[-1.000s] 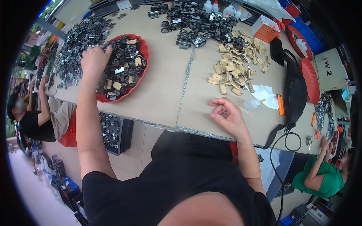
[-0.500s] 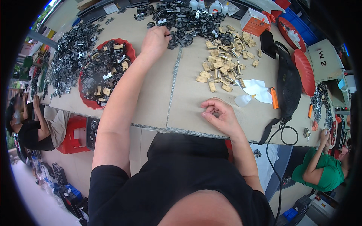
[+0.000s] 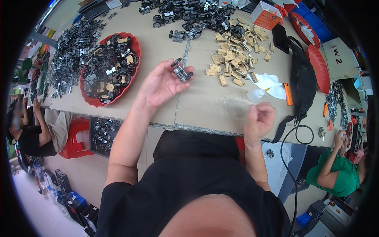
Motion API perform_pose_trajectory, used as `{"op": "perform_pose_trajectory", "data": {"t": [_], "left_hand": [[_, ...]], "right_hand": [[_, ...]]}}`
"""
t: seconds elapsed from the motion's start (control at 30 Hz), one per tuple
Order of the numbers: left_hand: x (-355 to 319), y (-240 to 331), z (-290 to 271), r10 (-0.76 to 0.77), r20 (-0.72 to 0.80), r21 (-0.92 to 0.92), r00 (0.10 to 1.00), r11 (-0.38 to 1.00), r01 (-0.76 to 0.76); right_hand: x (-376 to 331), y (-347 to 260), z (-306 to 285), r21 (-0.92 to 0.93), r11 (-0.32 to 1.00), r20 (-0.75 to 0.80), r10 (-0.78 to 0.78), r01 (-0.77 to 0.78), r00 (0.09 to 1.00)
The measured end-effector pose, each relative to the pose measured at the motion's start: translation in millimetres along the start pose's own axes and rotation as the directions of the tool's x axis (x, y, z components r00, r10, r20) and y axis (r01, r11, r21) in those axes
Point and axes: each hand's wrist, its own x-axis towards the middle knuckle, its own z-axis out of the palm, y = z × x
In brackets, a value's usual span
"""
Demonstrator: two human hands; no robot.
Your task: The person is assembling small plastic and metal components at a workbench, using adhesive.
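Observation:
My left hand (image 3: 164,85) is raised over the table, palm up. Between its thumb and fingers sits a small black and silver wheeled chassis (image 3: 182,72). Closer to the front edge, my right hand (image 3: 260,118) has its fingers curled together, and whatever they may hold is hidden. Just beyond it a small white squeeze bottle (image 3: 255,95) lies beside a white paper (image 3: 272,85). A heap of tan block-like parts (image 3: 235,63) spreads past the bottle. More wheeled chassis (image 3: 193,17) are piled at the far middle.
On the left are a red scalloped tray (image 3: 138,59) of mixed parts and a mound of dark metal pieces (image 3: 75,51). On the right lie an orange lighter (image 3: 287,94), a black pouch (image 3: 302,83), a phone (image 3: 279,37) and a cable (image 3: 288,166). Co-workers sit at both sides.
My left hand has come back from the far pile toward me, now with a chassis in it. My right hand has shifted right, its fingers closing up near the bottle.

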Motion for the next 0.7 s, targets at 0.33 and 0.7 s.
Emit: {"op": "perform_pose_trajectory", "data": {"t": [0.33,0.7], "left_hand": [[-1.5,-39.1,12.0,0.035,-0.117,0.072,0.993,0.997,-0.027],[-12.2,-42.4,19.0,0.429,-0.101,0.944,0.898,0.327,-0.050]], "right_hand": [[25.2,15.0,-17.4,-0.465,0.874,-0.009,0.153,-0.140,0.988],[22.1,23.4,-15.3,-0.371,0.891,-0.010,0.278,-0.262,0.961]]}}
